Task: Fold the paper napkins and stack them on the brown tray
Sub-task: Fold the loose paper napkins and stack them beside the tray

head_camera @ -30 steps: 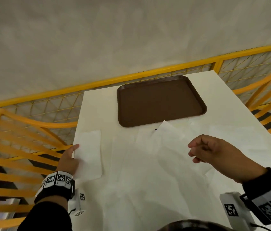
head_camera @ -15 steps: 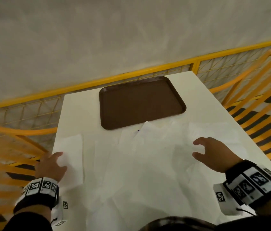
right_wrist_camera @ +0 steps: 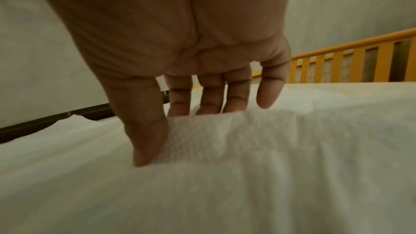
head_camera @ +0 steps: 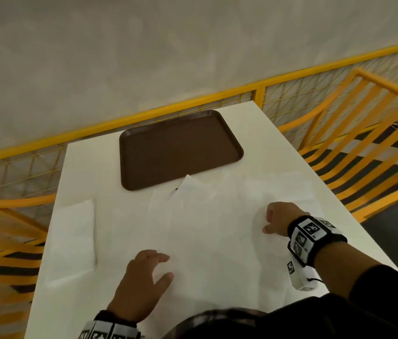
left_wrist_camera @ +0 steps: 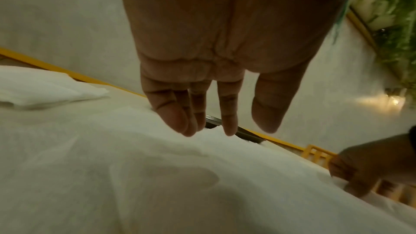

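- Head view, nearest: the left hand [head_camera: 141, 285] is held flat and open over the loose napkins [head_camera: 207, 241].
- A napkin fold is pinched by the right hand [head_camera: 278, 217].
- Farther off, the brown tray [head_camera: 180, 148] is bare; folding probably comes next.

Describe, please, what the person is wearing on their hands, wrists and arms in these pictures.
Both hands, left hand and right hand, are bare. Each wrist carries a black band faced with white tiles printed with black square markers. A small white box with a similar marker hangs beneath the right wrist, a thin dark cable at its end. The sleeves are black.
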